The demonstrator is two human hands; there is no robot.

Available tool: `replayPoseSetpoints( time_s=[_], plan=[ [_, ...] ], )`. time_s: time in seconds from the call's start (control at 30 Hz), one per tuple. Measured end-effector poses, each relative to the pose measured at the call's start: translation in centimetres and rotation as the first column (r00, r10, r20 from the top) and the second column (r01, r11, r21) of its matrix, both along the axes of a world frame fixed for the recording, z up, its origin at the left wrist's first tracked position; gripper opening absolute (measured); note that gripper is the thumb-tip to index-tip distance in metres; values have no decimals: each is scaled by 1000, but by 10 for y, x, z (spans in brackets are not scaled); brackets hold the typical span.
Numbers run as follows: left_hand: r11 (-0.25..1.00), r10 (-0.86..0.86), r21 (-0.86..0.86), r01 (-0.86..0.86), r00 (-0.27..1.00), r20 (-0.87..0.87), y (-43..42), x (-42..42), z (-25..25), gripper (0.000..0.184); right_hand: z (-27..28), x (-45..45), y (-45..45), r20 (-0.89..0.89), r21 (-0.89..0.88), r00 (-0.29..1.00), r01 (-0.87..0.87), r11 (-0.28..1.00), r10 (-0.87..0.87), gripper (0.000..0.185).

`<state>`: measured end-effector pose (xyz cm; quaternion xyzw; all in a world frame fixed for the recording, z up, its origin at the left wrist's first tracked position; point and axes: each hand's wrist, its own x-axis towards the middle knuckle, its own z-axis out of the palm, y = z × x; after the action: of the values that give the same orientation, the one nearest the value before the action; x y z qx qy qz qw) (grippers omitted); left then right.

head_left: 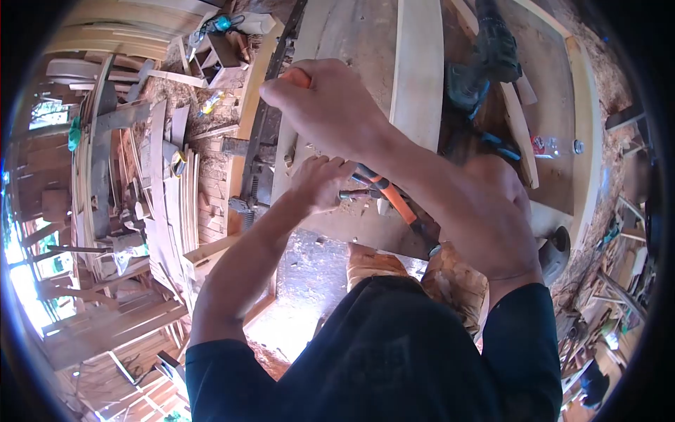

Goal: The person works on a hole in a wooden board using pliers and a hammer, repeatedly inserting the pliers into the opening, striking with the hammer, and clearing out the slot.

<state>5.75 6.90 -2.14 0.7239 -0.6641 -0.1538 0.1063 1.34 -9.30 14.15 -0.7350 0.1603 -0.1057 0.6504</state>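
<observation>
My right hand [327, 102] is raised over the workbench, its fingers closed round an orange handle [297, 77]; only the handle's end shows and the rest of the tool is hidden. Below it, my left hand [322, 184] is closed low over a wooden board [344, 155]. A short dark rod [360, 193] sticks out to the right of that hand, but I cannot make out its kind. Close by, a tool with an orange and black handle [397, 200] lies slanted on the bench, partly behind my right forearm.
A cordless drill [496, 49] stands at the upper right of the bench, near a long pale plank [418, 63]. A clear plastic bottle [548, 146] lies further right. A metal clamp screw [246, 207] is at the left edge. Stacked timber [98, 183] fills the left side.
</observation>
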Motion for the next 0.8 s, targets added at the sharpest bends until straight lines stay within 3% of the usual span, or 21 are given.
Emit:
replayPoseSetpoints(
  time_s=[0.1, 0.23, 0.33, 0.37, 0.4, 0.43, 0.47, 0.5, 0.53, 0.57, 0.63, 0.7, 0.8],
  plan=[
    [996, -14, 86, 14, 1000, -5, -4, 5, 1, 61, -1, 0, 3, -46, 42, 999, -6, 999, 8, 41],
    [992, 5, 129, -1, 1000, -28, -1, 1, 3, 55, -2, -4, 4, 49, -18, 999, 8, 1000, -7, 35],
    [960, 27, 277, -23, 1000, -9, -9, 1, 19, 54, -10, 12, -3, -107, 187, 992, -38, 982, 58, 26],
    [976, 28, 216, -26, 1000, -6, -8, 1, 21, 51, -12, 16, -4, -150, 158, 987, -31, 987, 55, 17],
    [969, 32, 245, -30, 999, -4, -8, 1, 20, 53, -17, 21, -7, 12, -205, 997, -72, 976, 76, 15],
    [961, 31, 276, -31, 1000, 4, -8, 3, 17, 55, -23, 26, -8, 158, -541, 976, -39, 840, 147, 14],
    [950, 22, 311, -22, 1000, 4, -9, 2, 10, 57, -33, 23, -10, 254, -797, 934, 55, 602, 252, 12],
    [990, -22, 142, 26, 999, -31, 2, 4, -4, 62, -9, 2, 1, 112, -464, 983, -80, 882, 148, 20],
    [984, -59, 168, 58, 998, -1, 1, 0, -18, 67, 15, -20, 12, -32, -33, 999, -1, 999, 0, 29],
    [989, -57, -140, 45, 995, -77, 8, -9, -16, 64, 6, -23, 21, -10, -54, 999, -32, 998, 32, 33],
    [971, -65, -235, 51, 997, -52, 15, 7, -5, 60, -5, -5, 27, 86, -109, 994, -56, 993, 65, 36],
    [984, -54, 172, 53, 999, 2, 10, -4, -9, 58, -11, -1, 19, 73, -135, 995, -62, 989, 72, 35],
    [999, -16, -44, 18, 999, 48, 21, -10, -15, 56, -4, -4, 26, -67, 14, 997, -42, 999, 43, 32]
  ],
)
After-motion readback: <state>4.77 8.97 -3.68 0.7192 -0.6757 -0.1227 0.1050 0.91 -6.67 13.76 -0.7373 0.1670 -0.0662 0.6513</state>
